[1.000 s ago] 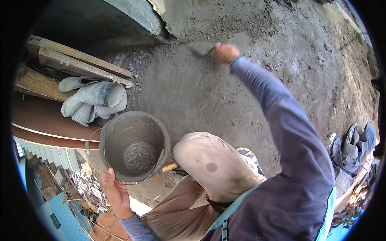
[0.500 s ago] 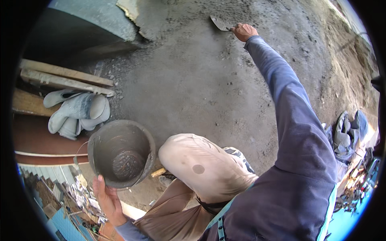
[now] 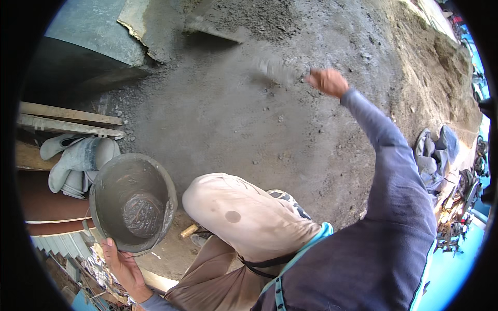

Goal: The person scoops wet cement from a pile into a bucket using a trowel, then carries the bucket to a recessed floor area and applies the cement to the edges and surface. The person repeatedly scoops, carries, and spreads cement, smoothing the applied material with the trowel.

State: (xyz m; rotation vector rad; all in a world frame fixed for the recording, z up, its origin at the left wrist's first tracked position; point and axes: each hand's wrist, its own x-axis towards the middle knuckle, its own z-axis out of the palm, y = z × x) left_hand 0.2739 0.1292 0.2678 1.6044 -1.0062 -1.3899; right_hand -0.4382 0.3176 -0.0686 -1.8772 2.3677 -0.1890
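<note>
At the lower left, my left hand [image 3: 123,269] grips the near rim of a grey, cement-smeared bucket [image 3: 116,179]. The bucket is tilted so that I see into it, with a little wet grey residue at its bottom. My right arm reaches forward over a grey mortar surface [image 3: 218,124]. Closed around a handle, my right hand [image 3: 329,82] holds a trowel [image 3: 272,68], whose metal blade is smeared by motion and points left. Whether the blade touches the mortar I cannot tell.
A flat board-like piece [image 3: 212,34] lies on the mortar farther off. Wooden planks [image 3: 70,122] and pale rubber boots [image 3: 78,158] are at the left, beside the bucket. A raised slab [image 3: 93,31] stands at the far left. Dark clothing [image 3: 438,153] lies at the right.
My right hand has drawn the trowel back toward me. The view has shifted, bringing the flat board-like piece into sight at the top. My left hand still holds the bucket.
</note>
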